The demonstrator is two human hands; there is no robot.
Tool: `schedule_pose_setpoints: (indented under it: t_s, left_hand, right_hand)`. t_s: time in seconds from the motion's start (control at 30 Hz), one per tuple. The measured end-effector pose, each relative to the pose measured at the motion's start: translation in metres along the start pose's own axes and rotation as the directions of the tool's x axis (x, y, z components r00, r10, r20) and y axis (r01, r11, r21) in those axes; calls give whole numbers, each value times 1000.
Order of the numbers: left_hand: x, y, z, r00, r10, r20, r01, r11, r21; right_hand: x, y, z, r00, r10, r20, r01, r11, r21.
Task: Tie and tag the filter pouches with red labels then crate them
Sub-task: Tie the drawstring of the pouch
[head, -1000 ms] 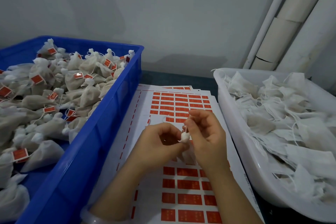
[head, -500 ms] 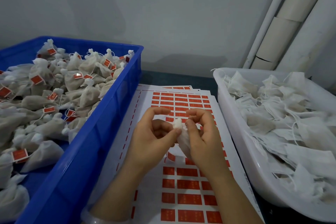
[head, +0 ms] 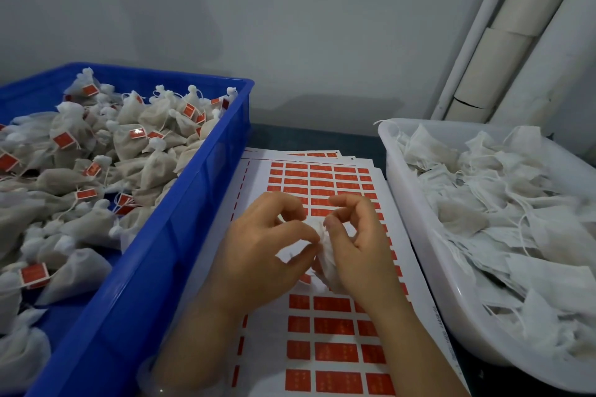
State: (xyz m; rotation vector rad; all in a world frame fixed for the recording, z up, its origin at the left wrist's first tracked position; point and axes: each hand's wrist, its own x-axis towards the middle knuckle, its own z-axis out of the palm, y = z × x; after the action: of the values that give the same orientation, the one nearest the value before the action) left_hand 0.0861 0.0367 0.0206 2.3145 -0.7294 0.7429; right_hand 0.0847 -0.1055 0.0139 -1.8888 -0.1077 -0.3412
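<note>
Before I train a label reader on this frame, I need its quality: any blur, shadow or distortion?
Head view: dim, even light, no strong glare; a soft shadow on the wall above the blue crate; wide-angle distortion slants the pipes at right; print on the red labels is too soft to read; the left hand and right hand look slightly blurred.

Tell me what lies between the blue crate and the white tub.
Head view: sheets of red labels lie between the blue crate and the white tub; over them the left hand and right hand pinch one filter pouch.
</note>
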Motion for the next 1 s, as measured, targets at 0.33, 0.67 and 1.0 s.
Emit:
schedule_pose_setpoints:
  t_s: [0.33, 0.67, 1.0]
  left_hand:
    - [-2, 4, 9, 993, -120, 20, 120, 993, 0]
    - [-1, 1, 6, 953, -302, 14, 298, 928, -223]
    - [4, 4, 14, 778, -557, 289, 561, 409, -720]
  right_hand:
    - [-2, 1, 4, 999, -45, -1, 45, 998, -35]
    - [-5, -3, 5, 998, -56, -20, 56, 998, -24]
    - [-5, -4, 4, 989, -134, -68, 136, 991, 23]
